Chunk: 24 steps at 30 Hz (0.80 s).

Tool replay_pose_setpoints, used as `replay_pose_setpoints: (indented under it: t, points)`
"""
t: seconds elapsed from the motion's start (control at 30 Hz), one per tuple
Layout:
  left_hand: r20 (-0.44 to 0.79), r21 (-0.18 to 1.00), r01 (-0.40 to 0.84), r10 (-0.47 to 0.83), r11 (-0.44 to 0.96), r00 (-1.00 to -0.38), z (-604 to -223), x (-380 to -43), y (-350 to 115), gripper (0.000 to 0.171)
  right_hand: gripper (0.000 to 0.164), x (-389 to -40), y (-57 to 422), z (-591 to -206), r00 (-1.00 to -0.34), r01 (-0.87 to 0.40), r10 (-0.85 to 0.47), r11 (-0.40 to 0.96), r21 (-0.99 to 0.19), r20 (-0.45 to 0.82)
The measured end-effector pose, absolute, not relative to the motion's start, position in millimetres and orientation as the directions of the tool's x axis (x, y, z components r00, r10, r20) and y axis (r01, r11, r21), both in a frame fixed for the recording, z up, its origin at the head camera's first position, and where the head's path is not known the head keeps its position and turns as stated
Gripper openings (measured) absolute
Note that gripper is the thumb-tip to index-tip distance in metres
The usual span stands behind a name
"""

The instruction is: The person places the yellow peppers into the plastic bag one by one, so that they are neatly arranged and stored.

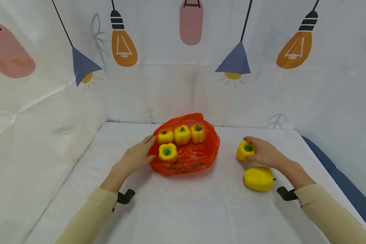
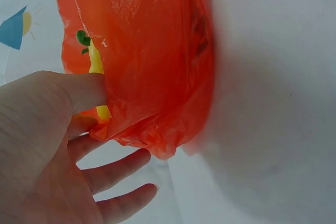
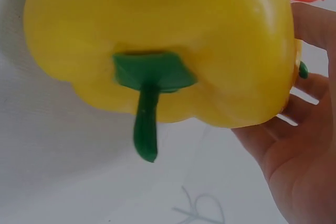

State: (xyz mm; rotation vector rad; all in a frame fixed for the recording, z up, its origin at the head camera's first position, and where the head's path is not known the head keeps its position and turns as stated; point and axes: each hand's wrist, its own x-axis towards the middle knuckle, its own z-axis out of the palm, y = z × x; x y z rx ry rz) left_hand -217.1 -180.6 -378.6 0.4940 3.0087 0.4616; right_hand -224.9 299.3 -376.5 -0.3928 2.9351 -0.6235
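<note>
At the left side of a red plastic bag (image 1: 198, 154), my left hand (image 1: 135, 157) holds the rim between thumb and forefinger. Its thumb reaches inside the bag in the left wrist view, while the other fingers spread outside. Several yellow bell peppers (image 1: 182, 135) with green stems sit in the open bag. To the right, my right hand (image 1: 266, 154) grips an upright yellow bell pepper (image 1: 241, 151), fingers behind it and thumb in front. Another yellow bell pepper (image 1: 257, 179) lies on its side just nearer; in the right wrist view it hides most of the gripped one.
A white-covered table (image 1: 183, 210) bears everything. White sheeting (image 1: 170, 88) printed with lamps and bulbs hangs behind and at the left. Something dark blue (image 1: 332, 169) runs along the table's right edge. Each wrist carries a small black camera mount (image 1: 126, 196).
</note>
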Motion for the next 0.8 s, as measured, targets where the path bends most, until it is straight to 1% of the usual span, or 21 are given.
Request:
replay_pose_setpoints:
  t: [0.3, 0.8]
  points:
    - [-0.016, 0.317, 0.289, 0.31, 0.903, -0.951, -379, -216, -182, 0.078, 0.079, -224, 292, -369, -0.96, -0.254, -0.28, 0.881, -0.399, -0.008]
    - [-0.012, 0.324, 0.29, 0.311, 0.9, -0.95, -375, -218, -182, 0.079, 0.077, -229, 279, -337, -0.953, -0.303, -0.289, 0.868, -0.393, 0.095]
